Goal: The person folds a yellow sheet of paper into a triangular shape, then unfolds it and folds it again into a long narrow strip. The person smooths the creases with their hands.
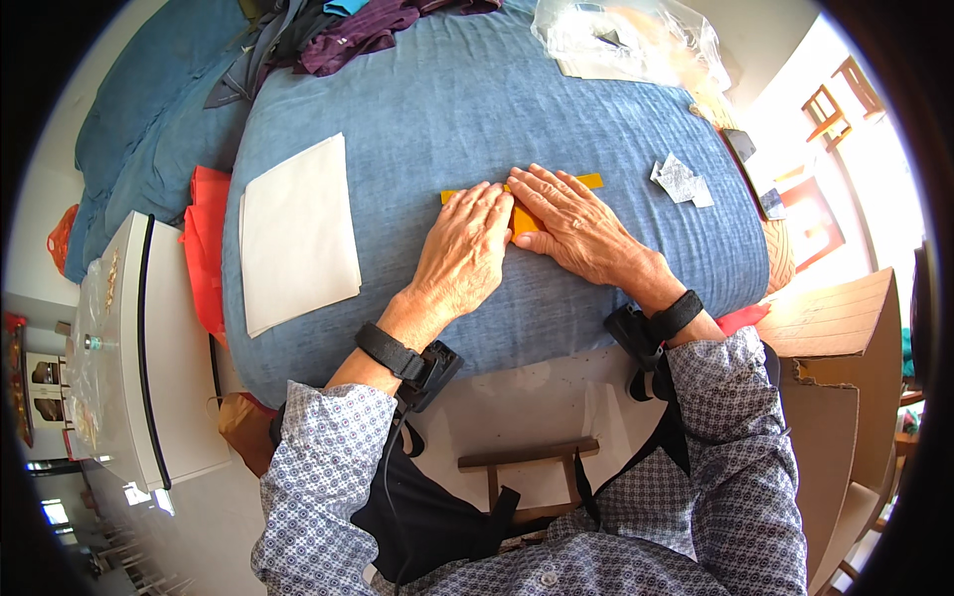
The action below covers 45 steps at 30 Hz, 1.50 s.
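Observation:
A folded strip of yellow paper lies on the blue cloth bed cover before me. My left hand rests palm down over its left part, fingers stretched and close together. From the other side my right hand bears down on the right part, its thumb by the lower tip of the paper. Both hands hold the paper flat against the cover, fingertips nearly meeting. Yellow ends stick out past the fingers on either side, and a small folded portion shows between the hands. Most of the paper is hidden beneath them.
A stack of white paper lies to the left, small grey paper scraps to the right. A clear plastic bag and dark clothes are at the far side. A cardboard box stands right, a white cabinet left.

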### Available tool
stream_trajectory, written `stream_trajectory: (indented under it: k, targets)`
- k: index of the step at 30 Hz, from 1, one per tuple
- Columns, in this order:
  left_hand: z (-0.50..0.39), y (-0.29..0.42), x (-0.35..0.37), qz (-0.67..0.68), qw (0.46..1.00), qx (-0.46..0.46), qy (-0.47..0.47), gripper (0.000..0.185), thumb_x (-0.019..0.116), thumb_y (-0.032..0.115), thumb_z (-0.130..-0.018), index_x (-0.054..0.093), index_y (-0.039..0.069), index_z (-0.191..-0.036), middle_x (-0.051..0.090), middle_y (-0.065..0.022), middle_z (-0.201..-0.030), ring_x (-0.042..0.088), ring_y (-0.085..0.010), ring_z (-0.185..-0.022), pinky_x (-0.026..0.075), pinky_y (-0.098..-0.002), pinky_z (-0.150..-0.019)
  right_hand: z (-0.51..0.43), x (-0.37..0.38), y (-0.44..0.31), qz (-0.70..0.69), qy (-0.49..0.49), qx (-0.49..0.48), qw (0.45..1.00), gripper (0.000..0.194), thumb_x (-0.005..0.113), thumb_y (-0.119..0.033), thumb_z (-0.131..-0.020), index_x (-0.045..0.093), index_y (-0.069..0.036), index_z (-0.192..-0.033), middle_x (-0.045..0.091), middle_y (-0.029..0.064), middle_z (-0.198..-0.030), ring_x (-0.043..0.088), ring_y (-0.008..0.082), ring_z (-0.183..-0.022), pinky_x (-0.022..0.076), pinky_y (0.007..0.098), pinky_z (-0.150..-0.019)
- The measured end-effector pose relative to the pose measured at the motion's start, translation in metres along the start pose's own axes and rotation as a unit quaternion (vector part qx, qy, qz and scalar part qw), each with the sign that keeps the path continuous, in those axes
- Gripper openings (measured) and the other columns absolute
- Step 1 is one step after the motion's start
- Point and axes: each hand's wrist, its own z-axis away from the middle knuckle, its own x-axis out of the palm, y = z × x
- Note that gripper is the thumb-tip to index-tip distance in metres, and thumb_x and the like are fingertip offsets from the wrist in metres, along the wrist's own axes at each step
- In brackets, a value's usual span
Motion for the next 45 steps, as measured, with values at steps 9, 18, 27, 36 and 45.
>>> stream_trajectory:
  k: [9,18,27,36,45]
  targets:
    - [-0.001,0.005,0.002,0.009,1.0,-0.01,0.002,0.053,0.055,0.008,-0.092,0.041,-0.01,-0.139,0.045,-0.0279,-0.144,0.04,-0.0394,-0.138,0.029,-0.0481,-0.117,-0.002,-0.001,-0.004,0.005,-0.02,0.018,1.0,0.078,0.037,-0.06,-0.099,0.037,0.001,-0.148,0.036,0.0184,-0.155,0.026,0.0338,-0.147,0.0198,0.0479,-0.121]
    - [0.0,0.002,0.0,-0.009,0.999,-0.02,-0.024,0.052,0.055,0.016,-0.095,0.043,-0.011,-0.138,0.046,-0.0278,-0.144,0.039,-0.0392,-0.138,0.028,-0.0481,-0.117,-0.002,-0.001,-0.004,0.005,-0.019,0.019,1.0,0.077,0.039,-0.06,-0.099,0.041,0.001,-0.146,0.038,0.0183,-0.154,0.027,0.0337,-0.147,0.0208,0.0479,-0.121]
    - [0.009,-0.011,-0.005,-0.005,0.999,-0.046,-0.024,0.053,0.055,0.024,-0.098,0.044,-0.01,-0.137,0.048,-0.0272,-0.142,0.042,-0.0377,-0.136,0.029,-0.0461,-0.117,0.001,-0.001,0.003,-0.011,-0.036,0.013,0.999,0.081,0.04,-0.062,-0.097,0.035,0.0,-0.15,0.034,0.0182,-0.156,0.024,0.0328,-0.149,0.018,0.0472,-0.122]
    - [0.012,-0.022,-0.01,-0.009,0.997,-0.06,-0.038,0.055,0.057,0.029,-0.097,0.047,-0.009,-0.136,0.051,-0.0261,-0.14,0.045,-0.0374,-0.135,0.03,-0.0461,-0.116,0.011,-0.013,0.013,-0.032,-0.04,0.025,0.998,0.088,0.049,-0.065,-0.092,0.033,-0.001,-0.151,0.032,0.0178,-0.158,0.022,0.032,-0.149,0.0163,0.0457,-0.123]
    - [0.011,-0.02,-0.013,-0.02,0.998,-0.057,-0.034,0.057,0.062,0.027,-0.094,0.047,-0.008,-0.136,0.051,-0.0255,-0.14,0.045,-0.0363,-0.135,0.032,-0.0447,-0.115,0.022,-0.024,0.02,-0.019,0.028,0.034,0.999,0.069,0.066,-0.042,-0.09,0.048,0.001,-0.141,0.046,0.0182,-0.149,0.038,0.033,-0.142,0.0298,0.0443,-0.118]
